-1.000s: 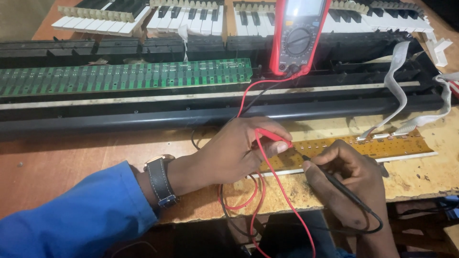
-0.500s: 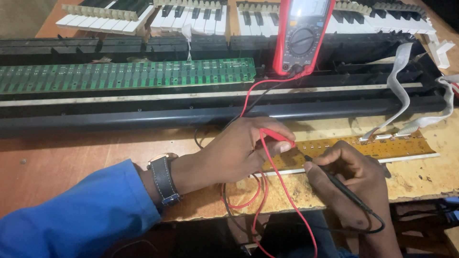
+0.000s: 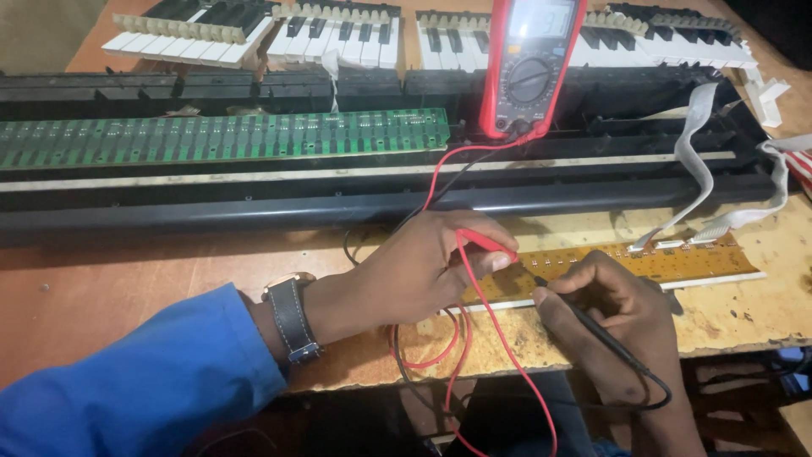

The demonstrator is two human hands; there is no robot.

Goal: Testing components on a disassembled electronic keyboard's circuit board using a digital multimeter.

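The yellow circuit strip [image 3: 643,261] is lying flat on the worn bench top [image 3: 761,322], its long axis running left to right in front of you, parallel to the black keyboard chassis [image 3: 254,203] just behind it. Its left end is passing under both of your hands, and the rest is stretching away to your right, where grey ribbon cables [image 3: 698,144] are plugging into its far edge.

Your left hand [image 3: 423,271] is curling closed around the red probe [image 3: 486,244], pinching it between thumb and fingers, with the tip pointing right and sitting at the strip's near-left stretch. Your right hand [image 3: 617,313] is gripping the black probe [image 3: 592,326] like a pen, fingers folded shut on it, tip angled up and left onto the strip. The two tips are meeting near each other, just apart, so the untested length is lying to the right of both, and your right hand is the nearer one to it.

The red and black leads are trailing off the bench edge and looping back to the red multimeter [image 3: 531,68], propped behind the chassis. A green circuit board [image 3: 220,135] is resting in the chassis to your left.
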